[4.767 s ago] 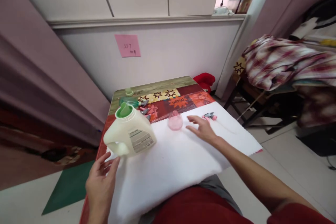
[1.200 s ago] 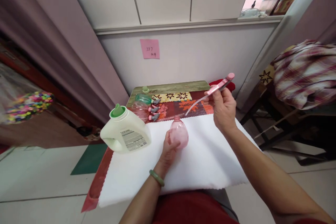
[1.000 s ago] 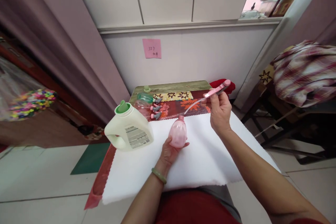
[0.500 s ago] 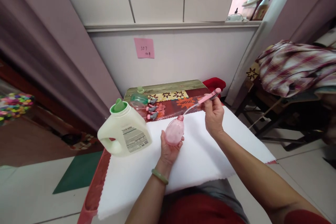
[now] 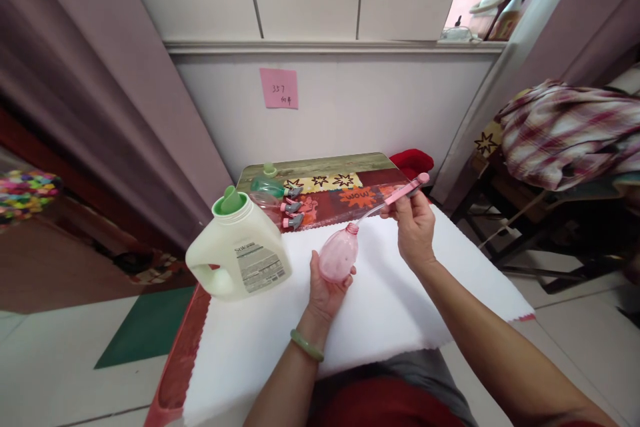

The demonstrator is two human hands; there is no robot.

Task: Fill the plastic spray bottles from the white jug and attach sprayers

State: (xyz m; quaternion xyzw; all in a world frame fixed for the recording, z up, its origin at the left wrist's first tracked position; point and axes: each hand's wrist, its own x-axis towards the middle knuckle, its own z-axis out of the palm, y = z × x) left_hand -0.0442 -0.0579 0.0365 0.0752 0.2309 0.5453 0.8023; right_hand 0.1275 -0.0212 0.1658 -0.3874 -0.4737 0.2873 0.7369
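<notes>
My left hand (image 5: pixel 327 290) is wrapped round the lower part of a pink translucent spray bottle (image 5: pixel 339 255), its mouth tilted up to the right. In my right hand (image 5: pixel 416 223) is a pink and grey spray nozzle (image 5: pixel 406 191), pinched between thumb and fingers. Its clear dip tube (image 5: pixel 371 213) slants down to the bottle's mouth; whether the tip is inside I cannot tell. To the left of my hands stands a big pale green detergent jug (image 5: pixel 240 247), with a green spout showing at its uncapped neck.
Several spray bottles with grey triggers lie behind the jug, among them a green one (image 5: pixel 267 187). A small green cap (image 5: pixel 269 169) sits at the table's back edge. White cloth (image 5: pixel 390 307) covers the near tabletop. A plaid cloth (image 5: pixel 570 133) is heaped at right.
Both hands, with the bottle and the nozzle, appear slightly farther right and lower, while the camera view has shifted a little. My grip on both things is the same.
</notes>
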